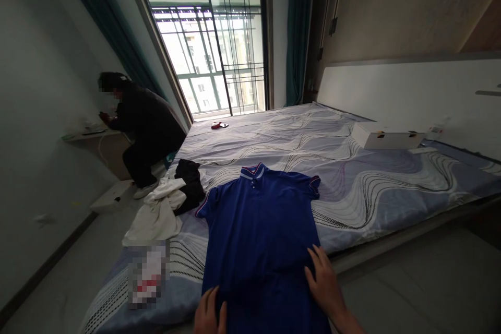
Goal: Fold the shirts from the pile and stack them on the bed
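Note:
A blue polo shirt (260, 235) lies spread out, front side up, on the bed, its striped collar pointing away from me and its short sleeves out to both sides. My left hand (210, 313) rests at the shirt's left edge near the bottom of the view, fingers extended and partly cut off by the frame. On the opposite edge, a little higher, my right hand (324, 283) touches the fabric with its fingers apart. Faint creases run across the shirt between the hands. Its lower hem is out of view.
White clothing (156, 214) and a black garment (189, 185) lie crumpled left of the shirt. A pixelated white-and-red item (148, 276) is nearer. A white box (385, 136) stands on the patterned bed (270, 141). A person (146, 120) sits by a small table (88, 134).

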The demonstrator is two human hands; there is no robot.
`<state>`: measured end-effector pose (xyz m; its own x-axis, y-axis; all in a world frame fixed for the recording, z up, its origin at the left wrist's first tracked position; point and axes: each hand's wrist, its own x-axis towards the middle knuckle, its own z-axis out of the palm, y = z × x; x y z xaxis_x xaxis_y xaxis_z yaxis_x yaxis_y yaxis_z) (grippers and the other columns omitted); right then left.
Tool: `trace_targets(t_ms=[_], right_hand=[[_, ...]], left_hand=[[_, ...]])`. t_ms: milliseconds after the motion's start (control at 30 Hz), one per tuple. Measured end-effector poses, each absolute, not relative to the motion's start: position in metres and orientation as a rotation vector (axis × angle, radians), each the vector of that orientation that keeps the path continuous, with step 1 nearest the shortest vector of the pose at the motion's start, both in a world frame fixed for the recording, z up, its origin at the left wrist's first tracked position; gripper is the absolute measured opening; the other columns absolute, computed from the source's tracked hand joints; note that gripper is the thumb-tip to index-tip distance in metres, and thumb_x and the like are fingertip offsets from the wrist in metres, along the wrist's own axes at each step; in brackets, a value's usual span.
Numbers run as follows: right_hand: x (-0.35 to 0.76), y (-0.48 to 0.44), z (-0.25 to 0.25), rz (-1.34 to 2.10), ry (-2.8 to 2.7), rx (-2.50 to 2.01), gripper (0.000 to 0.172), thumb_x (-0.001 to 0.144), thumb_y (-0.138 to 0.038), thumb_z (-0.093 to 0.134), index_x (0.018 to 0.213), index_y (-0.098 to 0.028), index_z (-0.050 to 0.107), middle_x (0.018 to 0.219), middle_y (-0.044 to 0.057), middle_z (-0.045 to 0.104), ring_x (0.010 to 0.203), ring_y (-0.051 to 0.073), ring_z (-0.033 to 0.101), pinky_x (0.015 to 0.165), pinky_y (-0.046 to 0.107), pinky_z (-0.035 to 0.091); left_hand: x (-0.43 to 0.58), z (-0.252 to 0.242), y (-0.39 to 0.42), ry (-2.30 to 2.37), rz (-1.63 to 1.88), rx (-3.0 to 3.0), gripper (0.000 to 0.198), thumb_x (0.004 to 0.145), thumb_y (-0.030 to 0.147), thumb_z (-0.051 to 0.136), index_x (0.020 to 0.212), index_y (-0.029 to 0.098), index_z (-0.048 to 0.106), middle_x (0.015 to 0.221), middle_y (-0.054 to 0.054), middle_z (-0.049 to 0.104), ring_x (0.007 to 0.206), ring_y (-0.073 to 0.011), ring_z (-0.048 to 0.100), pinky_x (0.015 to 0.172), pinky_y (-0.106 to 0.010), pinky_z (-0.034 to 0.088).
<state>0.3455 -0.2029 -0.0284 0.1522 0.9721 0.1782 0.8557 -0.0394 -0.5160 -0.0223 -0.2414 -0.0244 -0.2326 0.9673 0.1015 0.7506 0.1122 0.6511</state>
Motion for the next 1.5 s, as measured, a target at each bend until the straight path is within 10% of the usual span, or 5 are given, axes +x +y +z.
trace_targets(t_ms=[433, 733, 933, 1167, 1500], right_hand=[[0.242, 0.019, -0.018, 0.298, -2.168, -2.051, 0.069, 0.095, -0.066, 0.036, 0.157, -0.040, 0.023, 0.168, -0.002, 0.006, 0.153, 0.037, -0.005, 0.120, 0.060, -0.003], [0.242, 0.073, -0.033, 0.181, -2.143, -2.128, 0.072, 0.094, -0.067, 0.036, 0.158, -0.037, 0.021, 0.169, 0.001, 0.009, 0.153, 0.039, 0.001, 0.119, 0.061, 0.001], [0.242, 0.079, -0.036, 0.148, -2.125, -2.138, 0.073, 0.094, -0.066, 0.038, 0.159, -0.035, 0.022, 0.169, 0.001, 0.010, 0.153, 0.038, 0.002, 0.119, 0.061, 0.001], [0.243, 0.077, -0.035, 0.123, -2.128, -2.128, 0.072, 0.094, -0.066, 0.038, 0.158, -0.036, 0.023, 0.168, 0.001, 0.012, 0.153, 0.037, 0.005, 0.119, 0.060, 0.004], [0.242, 0.077, -0.036, 0.107, -2.123, -2.128, 0.071, 0.095, -0.066, 0.037, 0.158, -0.036, 0.024, 0.168, 0.001, 0.013, 0.153, 0.037, 0.006, 0.120, 0.060, 0.003]], left_hand=[[0.024, -0.025, 0.019, 1.997, 0.213, 2.340, 0.058, 0.099, 0.047, 0.031, 0.156, 0.038, 0.026, 0.167, 0.002, 0.018, 0.154, -0.0295, 0.014, 0.121, -0.060, 0.019], [-0.074, 0.004, 0.126, 2.650, 0.485, 1.639, 0.057, 0.100, 0.044, 0.021, 0.148, 0.022, 0.046, 0.159, -0.014, 0.037, 0.144, -0.0356, 0.031, 0.111, -0.065, 0.027], [-0.136, 0.012, 0.150, 2.527, 0.390, 1.620, 0.053, 0.081, 0.063, 0.056, 0.117, 0.027, 0.072, 0.140, -0.014, 0.054, 0.129, -0.0403, 0.046, 0.103, -0.060, 0.038], [-0.169, 0.018, 0.152, 2.396, 0.454, 1.656, 0.051, 0.097, 0.045, 0.032, 0.113, 0.017, 0.072, 0.116, -0.010, 0.071, 0.107, -0.0246, 0.063, 0.090, -0.032, 0.048], [-0.103, 0.006, 0.113, 2.579, 0.492, 1.729, 0.042, 0.094, 0.045, 0.045, 0.122, 0.018, 0.063, 0.145, -0.022, 0.046, 0.133, -0.0373, 0.045, 0.101, -0.050, 0.039]])
